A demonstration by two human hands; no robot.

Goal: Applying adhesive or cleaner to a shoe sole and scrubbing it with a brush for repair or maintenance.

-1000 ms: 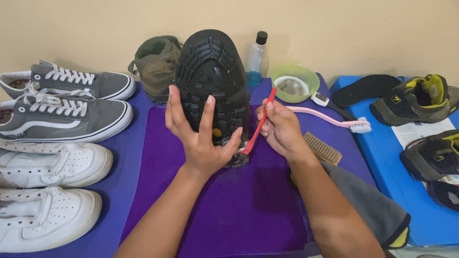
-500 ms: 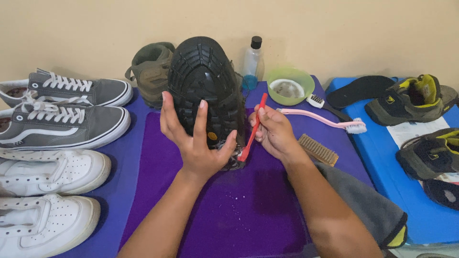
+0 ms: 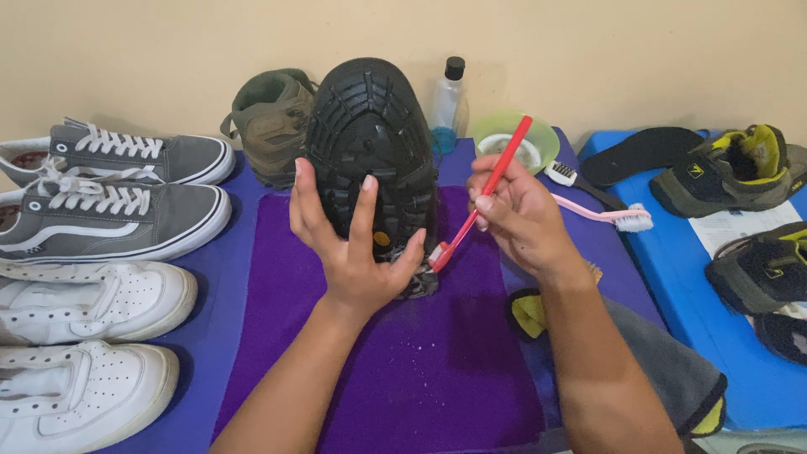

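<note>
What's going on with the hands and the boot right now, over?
Left hand props black lugged boot sole upright. Right hand grips red toothbrush, bristles at sole's lower edge. Pink brush lies behind; nothing blocking.

**Count of shoes, brushes and vessels**

Two grey sneakers, two white sneakers, two olive boots, three black-and-yellow shoes, one loose insole, three brushes, one bottle, one green bowl.

The left hand holds a black-soled boot upright, sole toward the camera. Just beside it, the right hand grips a red toothbrush, bristles touching the sole's lower edge.
</note>
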